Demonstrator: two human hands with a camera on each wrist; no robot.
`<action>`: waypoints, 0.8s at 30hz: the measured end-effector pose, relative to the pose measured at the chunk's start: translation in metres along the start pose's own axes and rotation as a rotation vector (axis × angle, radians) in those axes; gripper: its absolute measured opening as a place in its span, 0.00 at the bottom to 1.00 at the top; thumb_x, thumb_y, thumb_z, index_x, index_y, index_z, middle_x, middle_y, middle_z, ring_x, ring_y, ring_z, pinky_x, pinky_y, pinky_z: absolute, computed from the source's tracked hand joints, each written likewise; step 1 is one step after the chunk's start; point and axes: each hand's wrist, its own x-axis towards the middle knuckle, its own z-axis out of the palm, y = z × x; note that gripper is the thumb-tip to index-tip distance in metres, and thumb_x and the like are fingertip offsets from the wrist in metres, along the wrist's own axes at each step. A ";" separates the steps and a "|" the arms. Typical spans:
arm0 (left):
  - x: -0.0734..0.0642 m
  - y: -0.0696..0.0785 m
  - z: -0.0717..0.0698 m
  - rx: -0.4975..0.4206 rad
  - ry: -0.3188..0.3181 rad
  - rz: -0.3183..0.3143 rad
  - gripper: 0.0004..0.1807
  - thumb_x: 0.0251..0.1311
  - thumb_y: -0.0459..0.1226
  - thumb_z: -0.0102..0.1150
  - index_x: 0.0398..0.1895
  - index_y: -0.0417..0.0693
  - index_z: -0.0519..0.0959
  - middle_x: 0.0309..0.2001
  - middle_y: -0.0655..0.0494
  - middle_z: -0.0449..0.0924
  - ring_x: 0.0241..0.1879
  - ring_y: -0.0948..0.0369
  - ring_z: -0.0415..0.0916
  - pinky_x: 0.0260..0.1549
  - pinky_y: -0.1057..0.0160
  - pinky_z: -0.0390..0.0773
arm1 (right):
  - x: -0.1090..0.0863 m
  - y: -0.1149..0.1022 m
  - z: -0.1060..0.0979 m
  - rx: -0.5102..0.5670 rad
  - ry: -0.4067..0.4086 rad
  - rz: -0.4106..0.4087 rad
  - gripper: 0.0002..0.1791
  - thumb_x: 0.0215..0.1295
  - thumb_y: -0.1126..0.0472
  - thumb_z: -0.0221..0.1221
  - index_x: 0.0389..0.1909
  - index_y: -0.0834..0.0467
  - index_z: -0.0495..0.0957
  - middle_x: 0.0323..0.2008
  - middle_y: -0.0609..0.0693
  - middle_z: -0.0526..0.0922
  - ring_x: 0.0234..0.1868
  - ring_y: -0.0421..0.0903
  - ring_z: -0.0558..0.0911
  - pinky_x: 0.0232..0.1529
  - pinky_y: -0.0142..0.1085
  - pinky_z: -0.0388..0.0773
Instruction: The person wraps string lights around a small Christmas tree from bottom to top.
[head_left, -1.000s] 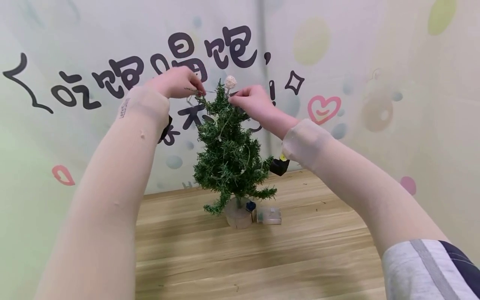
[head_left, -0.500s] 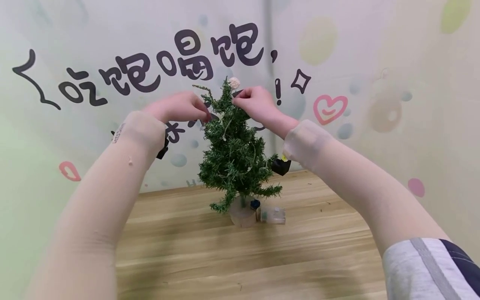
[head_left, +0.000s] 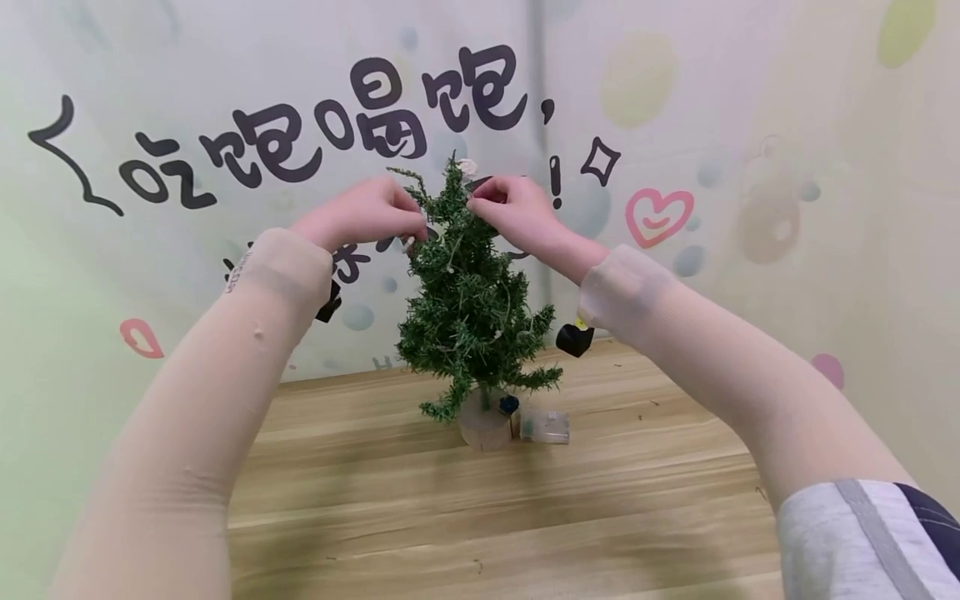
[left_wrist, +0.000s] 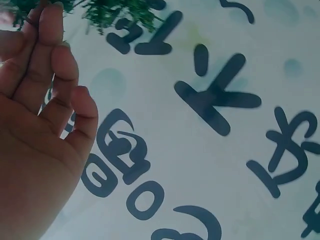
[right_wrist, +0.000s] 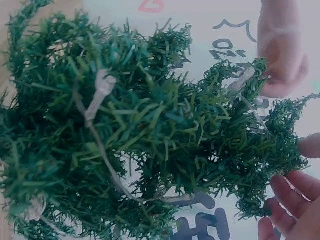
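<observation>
A small green artificial Christmas tree (head_left: 472,308) stands upright on a round wooden base (head_left: 486,423). A thin string of lights (right_wrist: 102,145) with clear bulbs winds through its branches. At the upper left of the tree, my left hand (head_left: 367,212) pinches the light string, and a small pale bulb (head_left: 409,242) shows under the fingers. My right hand (head_left: 517,208) grips the treetop from the right, with thumb and fingers either side of it in the right wrist view. A pale woven ball (head_left: 467,167), partly hidden, sits behind the tip. The left fingertips' contact is hidden in the left wrist view.
A clear battery box (head_left: 545,426) lies on the wood-grain table (head_left: 390,517) right of the base, with a dark blue piece (head_left: 508,405) beside it. A printed wall cloth (head_left: 300,75) with large black characters hangs behind the tree.
My left hand has come down from beside the treetop to the branches below it. My right hand stays at the treetop. The woven ball now shows less above the tip.
</observation>
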 end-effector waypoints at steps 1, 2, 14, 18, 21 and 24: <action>-0.002 0.002 0.000 -0.030 0.012 0.009 0.15 0.62 0.39 0.49 0.34 0.44 0.87 0.31 0.53 0.83 0.24 0.60 0.70 0.25 0.64 0.67 | -0.002 0.001 -0.001 0.003 0.000 -0.005 0.17 0.68 0.52 0.57 0.52 0.56 0.78 0.45 0.48 0.80 0.43 0.43 0.76 0.46 0.34 0.70; -0.003 0.005 0.000 -0.058 0.022 0.018 0.16 0.63 0.39 0.49 0.37 0.44 0.87 0.34 0.53 0.84 0.27 0.59 0.73 0.28 0.64 0.69 | -0.003 0.002 -0.002 0.009 0.003 -0.015 0.17 0.68 0.53 0.57 0.53 0.56 0.78 0.46 0.48 0.80 0.44 0.43 0.76 0.47 0.35 0.71; -0.010 0.014 0.006 -0.356 0.059 0.001 0.18 0.71 0.34 0.42 0.53 0.42 0.81 0.44 0.53 0.85 0.40 0.56 0.74 0.43 0.61 0.73 | -0.031 0.009 -0.009 0.038 0.027 -0.138 0.17 0.66 0.58 0.59 0.53 0.59 0.77 0.48 0.52 0.76 0.45 0.46 0.73 0.47 0.38 0.69; -0.012 0.016 0.008 -0.426 0.028 -0.015 0.17 0.73 0.36 0.45 0.55 0.42 0.80 0.46 0.54 0.84 0.41 0.55 0.75 0.44 0.61 0.73 | -0.041 0.006 -0.007 -0.017 0.016 -0.225 0.09 0.65 0.58 0.61 0.40 0.59 0.83 0.37 0.49 0.80 0.35 0.46 0.74 0.40 0.36 0.69; -0.012 0.017 0.008 -0.393 0.017 -0.026 0.17 0.69 0.35 0.46 0.53 0.41 0.81 0.43 0.53 0.85 0.38 0.57 0.75 0.37 0.64 0.72 | -0.048 0.002 -0.002 -0.042 -0.072 -0.259 0.08 0.65 0.58 0.61 0.36 0.57 0.85 0.31 0.48 0.83 0.29 0.45 0.76 0.35 0.36 0.72; -0.014 0.016 0.006 -0.327 0.012 -0.044 0.17 0.66 0.35 0.46 0.49 0.40 0.83 0.38 0.54 0.85 0.36 0.59 0.75 0.31 0.67 0.69 | -0.054 -0.001 0.005 -0.052 -0.170 -0.271 0.09 0.66 0.57 0.60 0.37 0.57 0.86 0.29 0.49 0.84 0.27 0.44 0.76 0.34 0.35 0.72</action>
